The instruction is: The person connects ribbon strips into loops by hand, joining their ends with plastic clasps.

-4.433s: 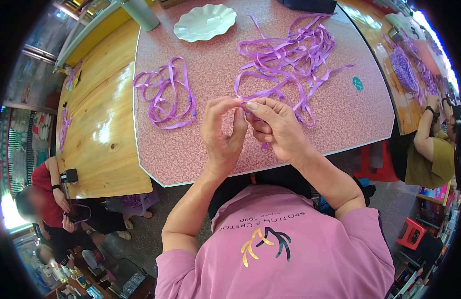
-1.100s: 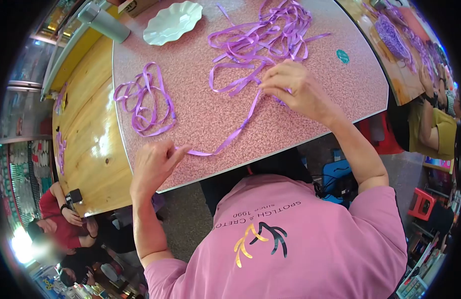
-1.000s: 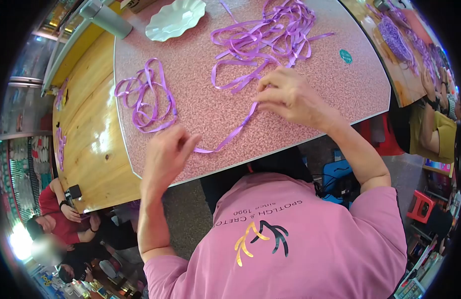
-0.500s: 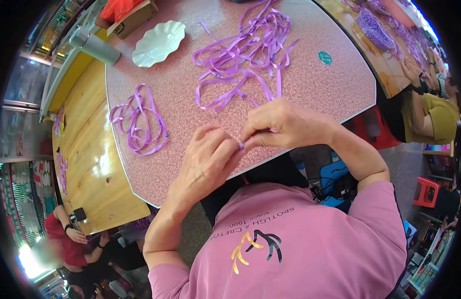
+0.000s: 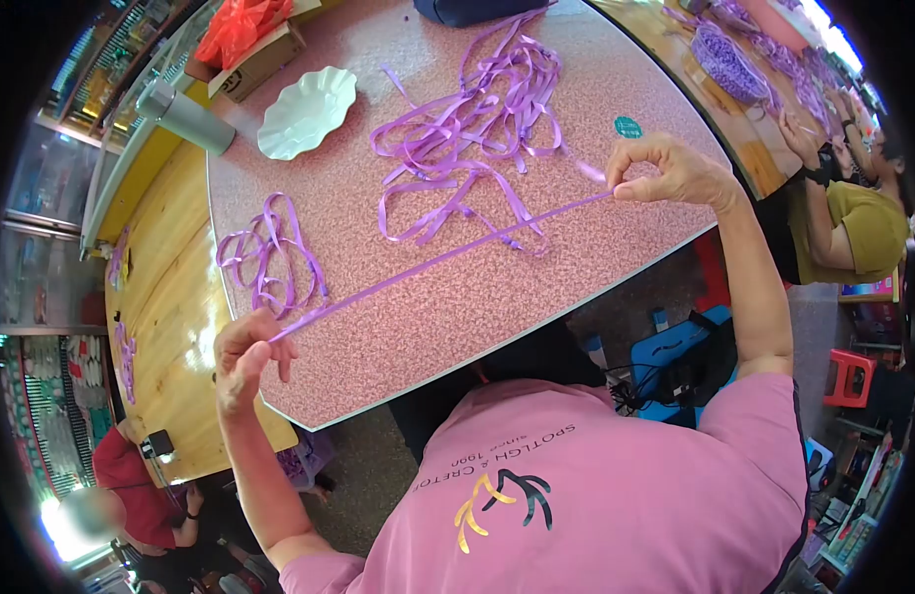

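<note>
A purple ribbon (image 5: 428,263) runs taut and slanting across the pink speckled table (image 5: 398,346), between my two hands. My left hand (image 5: 254,358), at the table's left front edge, pinches its lower end. At the right, my right hand (image 5: 665,176) holds the other end between thumb and fingertips, with a short blurred piece of ribbon beyond the fingers. Behind the taut ribbon lies a tangled heap of purple ribbons (image 5: 502,104), with loops reaching under or close to it. A smaller looped bunch of purple ribbon (image 5: 284,259) rests just above my left hand.
At the back left are a scalloped pale dish (image 5: 307,113), a grey-green bottle (image 5: 187,117) and a cardboard box (image 5: 259,61) with a red bag. A dark blue case (image 5: 477,8) sits at the back. Other people are at wooden tables on both sides.
My hands were together near the table's front edge half a second ago; they have moved far apart, left and right, and the ribbon between them is now stretched straight. The view has shifted slightly.
</note>
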The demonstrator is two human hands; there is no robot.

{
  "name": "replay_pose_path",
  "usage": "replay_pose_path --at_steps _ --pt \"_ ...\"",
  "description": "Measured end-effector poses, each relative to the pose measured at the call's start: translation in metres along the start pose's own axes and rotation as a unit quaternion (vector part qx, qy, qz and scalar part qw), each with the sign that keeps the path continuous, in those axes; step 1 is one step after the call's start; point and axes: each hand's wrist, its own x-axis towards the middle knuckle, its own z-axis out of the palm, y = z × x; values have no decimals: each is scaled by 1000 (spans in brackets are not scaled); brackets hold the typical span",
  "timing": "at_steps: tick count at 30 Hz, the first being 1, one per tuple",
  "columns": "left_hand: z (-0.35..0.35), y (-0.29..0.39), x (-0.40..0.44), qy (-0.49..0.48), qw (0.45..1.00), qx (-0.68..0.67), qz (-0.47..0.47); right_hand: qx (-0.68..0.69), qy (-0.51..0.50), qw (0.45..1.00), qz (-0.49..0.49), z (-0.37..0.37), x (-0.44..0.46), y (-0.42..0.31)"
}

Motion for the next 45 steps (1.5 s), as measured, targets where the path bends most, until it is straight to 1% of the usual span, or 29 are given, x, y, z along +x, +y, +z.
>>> replay_pose_path --at_steps 2,3,5,7,8,11,12,15,19,20,21,22,23,24,25,26,27,28,29,31,33,35,37,38,39,40,43,44,45 --pt "-22 -7 -13 28 999 -12 -41 -25 4 1000 5 -6 -5 13" --pt "-32 -11 -19 27 999 -12 -40 -41 24 999 14 -11 -9 20" --pt "-54 -16 -30 88 995 -35 -37 -58 46 997 24 -20 -18 33" --pt "-75 -19 -43 109 992 -60 -25 -25 77 993 89 -33 -28 45" --pt "-83 -20 -49 122 989 -84 -13 -31 74 993 88 -40 -33 52" --pt "-107 -26 -68 141 988 -56 -23 -43 97 989 103 -50 -42 67" --pt "-103 -23 -68 153 985 -55 -48 -8 100 989 111 -49 -44 69" --pt "-84 -21 -61 171 982 -53 -61 60 128 984 108 -45 -43 69" --pt "-60 -9 -50 109 990 -19 -87 149 197 964 98 -36 -44 54" --pt "-53 -3 -44 104 973 97 -180 173 210 956 108 -33 -45 51" --pt "-44 6 -37 97 934 213 -269 172 213 955 110 -30 -45 46" --pt "-25 19 -21 92 885 336 -309 186 223 951 103 -28 -45 41" --pt "-17 16 -14 91 886 335 -308 200 231 947 96 -24 -44 34" --pt "-11 8 -8 138 854 466 -186 200 231 947 97 -18 -41 25" --pt "-6 -1 -3 182 792 580 -55 219 258 937 84 -11 -39 13" --pt "-1 -10 2 191 870 449 -71 237 286 926 72 -4 -38 5" --pt "19 -6 12 163 905 390 -38 236 288 925 74 2 -36 1" --pt "48 1 23 136 935 328 -6 258 288 921 39 8 -34 -3" --pt "72 6 31 77 968 236 -49 280 285 917 3 13 -31 -7" --pt "133 19 55 -32 991 127 -5 304 290 907 -18 29 -22 -15" --pt "180 15 80 -146 985 62 63 330 294 896 -41 46 -12 -25" --pt "227 -4 99 -138 987 -7 85 388 284 873 -79 64 -3 -35" --pt "251 -12 122 -129 976 -168 59 406 283 865 -78 79 1 -43" --pt "259 -10 132 -128 976 -165 57 398 285 869 -65 84 2 -44" --pt "265 0 143 -64 944 -321 40 389 290 873 -53 88 2 -44" --pt "267 6 149 1 884 -467 20 367 301 879 -45 92 2 -40" --pt "248 9 153 -10 888 -460 25 409 297 861 -60 98 -1 -31" --pt "249 13 150 29 884 -467 3 411 296 860 -59 99 0 -30" --pt "249 12 148 29 885 -465 2 435 304 845 -63 101 1 -30"
